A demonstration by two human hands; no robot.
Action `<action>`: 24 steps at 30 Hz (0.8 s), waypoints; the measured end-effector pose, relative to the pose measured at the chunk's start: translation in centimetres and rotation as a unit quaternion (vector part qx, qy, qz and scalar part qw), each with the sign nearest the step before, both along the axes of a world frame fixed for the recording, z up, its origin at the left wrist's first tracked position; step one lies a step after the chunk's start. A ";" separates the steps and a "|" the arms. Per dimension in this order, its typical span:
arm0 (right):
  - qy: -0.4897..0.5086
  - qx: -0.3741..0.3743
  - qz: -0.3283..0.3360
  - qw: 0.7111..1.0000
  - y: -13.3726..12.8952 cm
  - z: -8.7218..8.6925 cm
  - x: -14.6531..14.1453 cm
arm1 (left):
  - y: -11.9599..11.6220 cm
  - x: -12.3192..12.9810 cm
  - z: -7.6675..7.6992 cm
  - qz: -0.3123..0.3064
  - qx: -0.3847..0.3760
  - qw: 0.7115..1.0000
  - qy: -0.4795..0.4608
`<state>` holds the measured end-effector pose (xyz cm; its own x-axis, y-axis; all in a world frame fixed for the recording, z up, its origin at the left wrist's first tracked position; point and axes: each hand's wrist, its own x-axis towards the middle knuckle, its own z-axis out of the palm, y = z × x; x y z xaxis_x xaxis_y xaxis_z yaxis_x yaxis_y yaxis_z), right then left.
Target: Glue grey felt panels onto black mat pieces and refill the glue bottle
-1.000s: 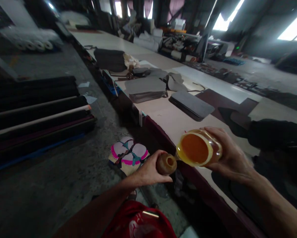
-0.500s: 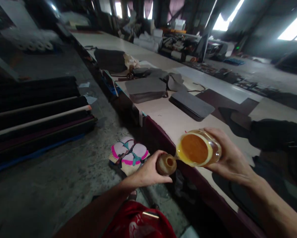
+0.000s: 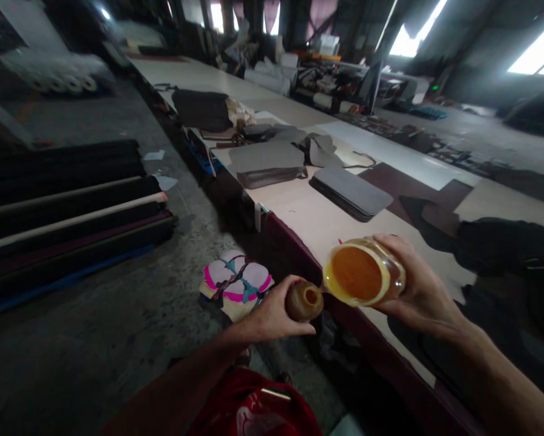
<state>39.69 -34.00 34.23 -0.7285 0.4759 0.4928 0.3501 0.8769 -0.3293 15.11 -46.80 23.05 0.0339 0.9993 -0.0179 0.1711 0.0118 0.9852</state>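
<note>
Beside the long table (image 3: 294, 203), a left hand (image 3: 269, 315) grips a small bottle (image 3: 298, 303); over the table's edge, a right hand (image 3: 421, 293) holds a tilted jar (image 3: 386, 269) of amber liquid (image 3: 356, 275). Steady wrists and a gentle tilt would best limit drips.

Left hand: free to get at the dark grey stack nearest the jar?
Probably not as is: the left hand is wrapped around the small bottle, and the right hand holds the open jar close to its way to the stack.
</note>
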 end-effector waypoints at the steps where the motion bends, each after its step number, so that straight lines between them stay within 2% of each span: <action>1: 0.000 -0.002 -0.001 1.000 0.0 -0.1 0.0 | 0.0 0.0 0.0 0.001 0.002 1.000 0.000; 24: 0.015 -0.028 -0.008 0.999 -0.6 -0.6 0.0 | 0.0 0.1 -0.2 -0.004 0.014 1.000 -0.013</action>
<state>39.71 -34.63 33.62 -0.7059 0.5143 0.4871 0.3529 0.8515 -0.3877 15.21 -46.83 22.88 0.0416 0.9991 0.0107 0.1456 -0.0167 0.9892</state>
